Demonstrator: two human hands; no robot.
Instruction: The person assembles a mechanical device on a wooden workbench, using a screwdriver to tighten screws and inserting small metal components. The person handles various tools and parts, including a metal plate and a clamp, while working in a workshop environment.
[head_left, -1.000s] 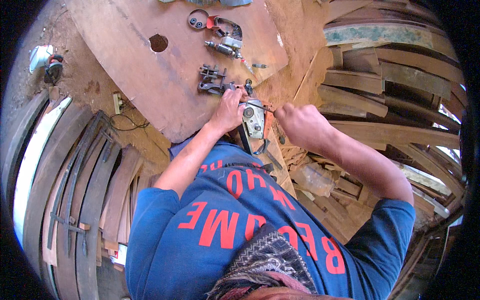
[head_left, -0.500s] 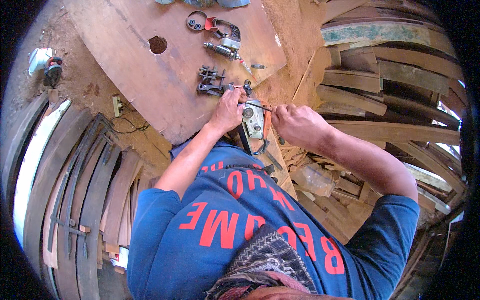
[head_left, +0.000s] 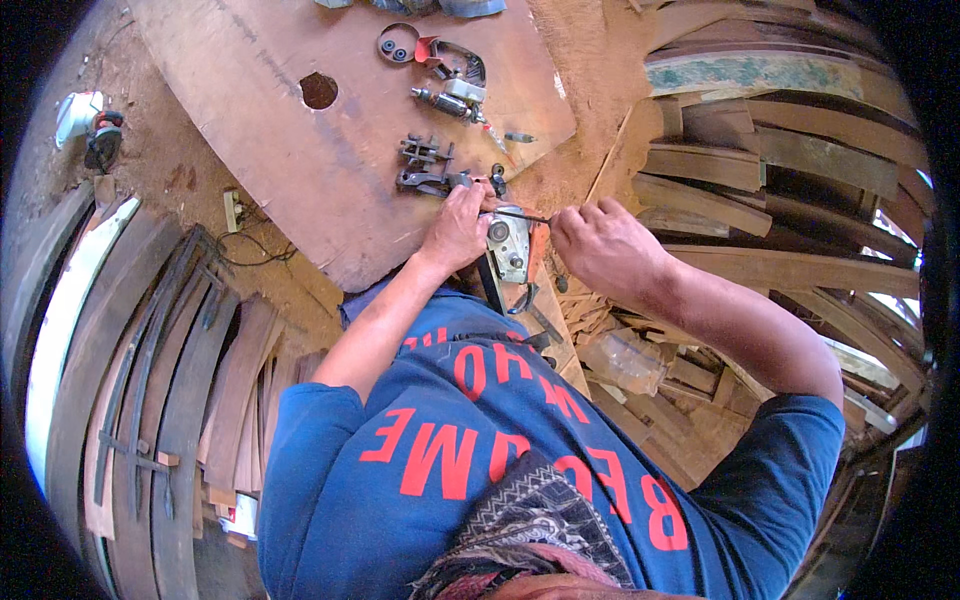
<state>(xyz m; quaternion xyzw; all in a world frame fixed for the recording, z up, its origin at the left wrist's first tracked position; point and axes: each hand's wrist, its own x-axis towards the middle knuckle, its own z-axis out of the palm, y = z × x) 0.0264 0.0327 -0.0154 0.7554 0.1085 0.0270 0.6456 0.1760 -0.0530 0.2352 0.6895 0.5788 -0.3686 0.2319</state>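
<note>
My right hand [head_left: 607, 248] is closed round the end of a thin dark screwdriver-like rod [head_left: 522, 215]. The rod runs leftward across a partly opened power tool with a silver metal side [head_left: 508, 245], round wheel-like parts and an orange body [head_left: 537, 248]. At the rod's far end, the fingers of my left hand [head_left: 458, 232] are bent and pinched together at the tool's upper left. What they grip is hidden behind them. Just beyond my left fingers lie dark metal clamp-like parts [head_left: 424, 180] on the board.
A brown wooden board [head_left: 260, 130] with a round hole bears loose motor parts [head_left: 455, 100] and a red-and-black housing piece [head_left: 432, 52]. Stacked curved planks flank me at left [head_left: 190, 400] and right [head_left: 720, 160]. Another power tool [head_left: 104, 135] lies on the floor at far left.
My right hand has turned a little, its knuckles shifting slightly up and right. My left hand stays at nearly the same spot on the tool.
</note>
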